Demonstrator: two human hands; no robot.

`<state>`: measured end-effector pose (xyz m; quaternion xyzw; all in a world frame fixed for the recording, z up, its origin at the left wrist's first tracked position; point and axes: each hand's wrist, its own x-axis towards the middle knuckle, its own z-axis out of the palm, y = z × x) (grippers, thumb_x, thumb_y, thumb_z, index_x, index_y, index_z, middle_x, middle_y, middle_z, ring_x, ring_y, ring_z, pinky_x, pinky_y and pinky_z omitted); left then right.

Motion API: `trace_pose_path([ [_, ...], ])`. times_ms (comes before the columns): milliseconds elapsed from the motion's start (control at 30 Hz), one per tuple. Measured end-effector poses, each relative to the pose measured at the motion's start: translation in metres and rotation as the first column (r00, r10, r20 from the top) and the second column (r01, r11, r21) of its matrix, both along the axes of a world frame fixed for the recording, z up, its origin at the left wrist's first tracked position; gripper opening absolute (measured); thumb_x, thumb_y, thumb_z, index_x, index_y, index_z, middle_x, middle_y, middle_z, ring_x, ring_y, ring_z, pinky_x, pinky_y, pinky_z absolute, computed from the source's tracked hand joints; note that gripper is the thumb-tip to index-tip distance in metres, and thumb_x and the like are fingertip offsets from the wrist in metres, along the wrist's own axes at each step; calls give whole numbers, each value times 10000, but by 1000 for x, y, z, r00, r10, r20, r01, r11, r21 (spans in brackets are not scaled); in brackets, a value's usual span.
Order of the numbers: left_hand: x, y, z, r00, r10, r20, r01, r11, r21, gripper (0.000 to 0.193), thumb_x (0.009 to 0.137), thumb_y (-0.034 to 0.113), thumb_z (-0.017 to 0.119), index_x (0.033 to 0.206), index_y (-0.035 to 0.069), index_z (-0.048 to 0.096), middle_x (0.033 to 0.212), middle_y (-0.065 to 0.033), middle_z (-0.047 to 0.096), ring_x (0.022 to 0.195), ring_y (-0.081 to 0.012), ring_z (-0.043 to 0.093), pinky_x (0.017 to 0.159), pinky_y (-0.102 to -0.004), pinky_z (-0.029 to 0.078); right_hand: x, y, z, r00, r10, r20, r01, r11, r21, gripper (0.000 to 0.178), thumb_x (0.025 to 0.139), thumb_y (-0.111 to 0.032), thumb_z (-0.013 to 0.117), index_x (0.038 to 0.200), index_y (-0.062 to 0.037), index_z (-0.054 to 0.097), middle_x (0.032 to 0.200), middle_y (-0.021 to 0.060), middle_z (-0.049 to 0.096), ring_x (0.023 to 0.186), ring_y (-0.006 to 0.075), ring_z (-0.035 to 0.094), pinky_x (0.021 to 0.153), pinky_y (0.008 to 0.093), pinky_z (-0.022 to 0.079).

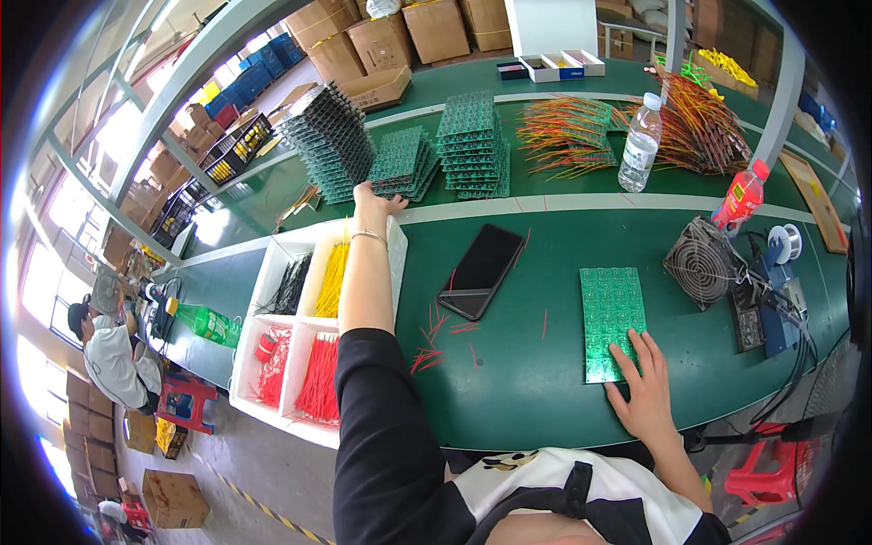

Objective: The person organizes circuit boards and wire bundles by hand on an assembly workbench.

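My left arm stretches far forward, and my left hand (377,202) is at the near edge of a low stack of green circuit boards (404,156). Its thumb and fingers look apart; whether they grip a board I cannot make out. My right hand (645,392) lies with fingers spread, the tips resting on the lower right corner of a green circuit board panel (610,313) flat on the table. Left of that panel is a black phone (483,268). Short red wires (429,350) are scattered nearby. Under my left forearm stands a white divided box (272,400) of black, yellow and red wires.
Taller board stacks (329,145) (472,145) stand behind. Wired boards (568,136), a water bottle (640,145) and a red bottle (740,200) are at the back right. A fan (701,263) and a wire spool (786,243) stand right. A green bottle (207,323) lies left.
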<state>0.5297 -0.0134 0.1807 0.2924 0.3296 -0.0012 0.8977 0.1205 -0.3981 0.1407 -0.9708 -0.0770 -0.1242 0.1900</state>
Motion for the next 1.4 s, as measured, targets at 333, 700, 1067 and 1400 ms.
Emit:
trace_pose_path([
  [333,41,20,-29,1000,-24,2,24,997,78,653,891,414,494,1445,152,269,1463,-85,283,1295,-417,322,1016,-636,258,16,4,-4,998,53,39,-50,996,-68,624,763,-258,673,1325,-90,460,1423,250,284,1295,453,295,1036,608,251],
  [700,98,84,-87,971,-239,34,237,970,56,483,759,487,510,1101,148,467,1165,-91,393,1030,-344,390,910,-549,366,8,3,-7,943,185,278,-176,983,-58,545,822,-262,634,1329,-152,466,1459,185,300,1333,372,309,1045,615,227],
  [1067,76,64,-69,988,-153,31,151,987,53,538,796,475,464,1208,135,398,1331,-98,326,1153,-371,354,992,-547,303,-14,39,168,-164,179,970,-417,879,-233,144,789,-126,628,917,-166,680,1065,33,629,1031,200,539,1002,451,329],
  [1400,102,1,-42,895,-431,116,329,812,483,499,795,414,489,1200,129,428,1304,-106,377,1117,-358,396,921,-545,347,-96,47,208,-747,340,571,-189,715,-673,109,812,-56,558,836,-83,660,941,-59,635,955,106,525,984,238,376],
])
